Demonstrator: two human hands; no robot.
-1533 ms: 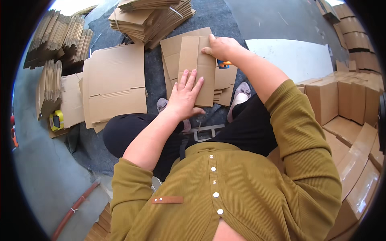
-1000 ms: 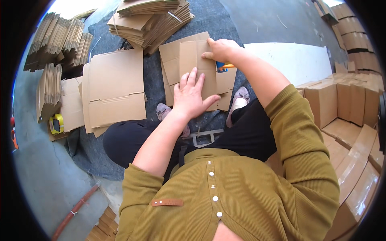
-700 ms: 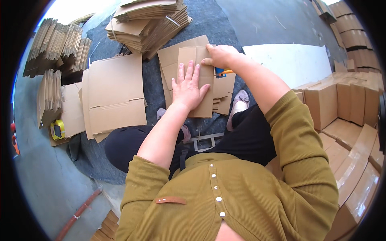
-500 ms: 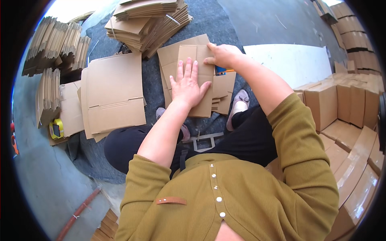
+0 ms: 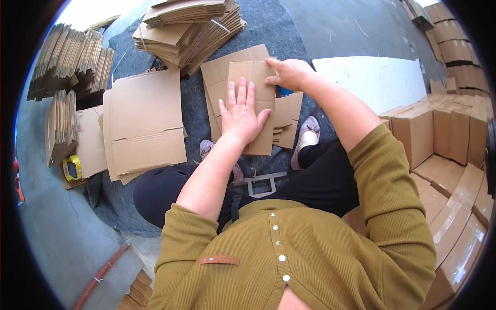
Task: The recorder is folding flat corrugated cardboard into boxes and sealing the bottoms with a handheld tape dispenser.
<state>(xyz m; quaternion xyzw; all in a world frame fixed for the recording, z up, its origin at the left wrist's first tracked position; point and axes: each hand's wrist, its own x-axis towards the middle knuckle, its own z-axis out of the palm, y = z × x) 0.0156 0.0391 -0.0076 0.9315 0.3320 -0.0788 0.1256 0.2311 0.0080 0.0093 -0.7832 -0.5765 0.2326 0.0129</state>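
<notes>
A narrow folded piece of cardboard lies in front of me between my feet. My left hand rests flat on it, palm down, its fingers spread. At its far right corner, my right hand grips the edge, with the index finger along the far edge and the thumb on the face. More flat cardboard sheets lie beneath. A small blue object peeks out under the right hand, mostly hidden.
Flat carton blanks lie to the left. Bundled cardboard stands ahead, with upright stacks at far left. A yellow tape measure sits near those. Boxes line the right side. A white board lies ahead right.
The folded cardboard has slid slightly toward me, with both hands still on it. Less of the blue object shows beside the right hand.
</notes>
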